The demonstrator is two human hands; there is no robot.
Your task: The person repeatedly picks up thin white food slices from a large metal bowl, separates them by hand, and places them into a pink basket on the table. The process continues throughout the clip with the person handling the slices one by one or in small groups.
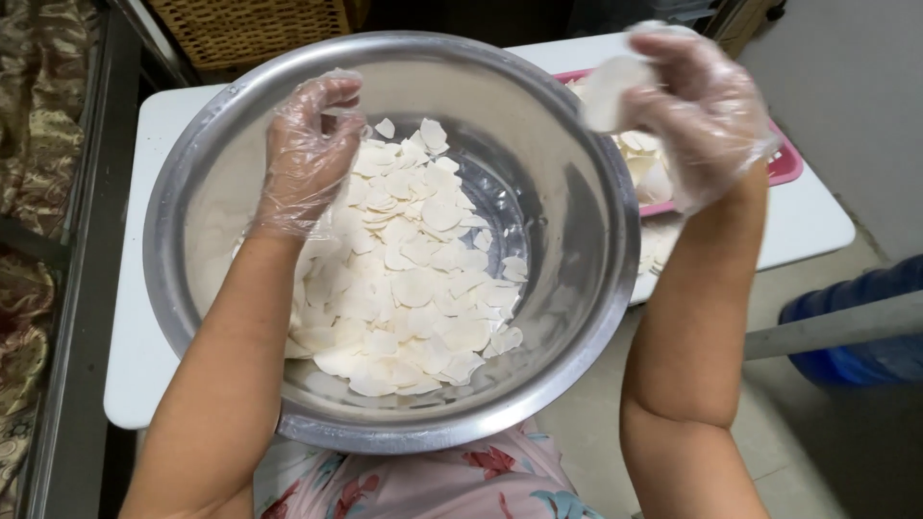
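- Thin white petal-shaped slices (409, 279), pale cream, piled loose in a large round stainless-steel bowl (567, 288); heap fills the bowl's floor and leans toward the left wall.
- Bowl sits at the near edge of a white table (144, 356), right in front of the person.
- Handling, judged: slices look very light, flat and thin, probably brittle or snappy at the edges; likely damp or a bit slick, as several cling together. A pinch at the edge of one slice, or a loose scoop of several, looks safest; squeezing hard could break them.
- Look: irregular ovals and shield shapes, matt surface, overlapping like scales; a few lie singly on the bare steel at the far and right side.
- Left hand (308, 159), in a thin clear plastic glove, hovers over the far-left part of the heap, fingers curled in toward the thumb; seems to pinch a slice, not certain.
- Right hand (692, 115), also in a clear glove, is raised past the bowl's right rim, fingers bunched around a whitish piece (608, 91); blurred, so cannot tell what exactly.
- Pink plastic tray (784, 168) behind the right hand holds more white slices.
- Woven wicker basket (250, 29) stands beyond the table; blue plastic container (865, 327) on the floor at right.
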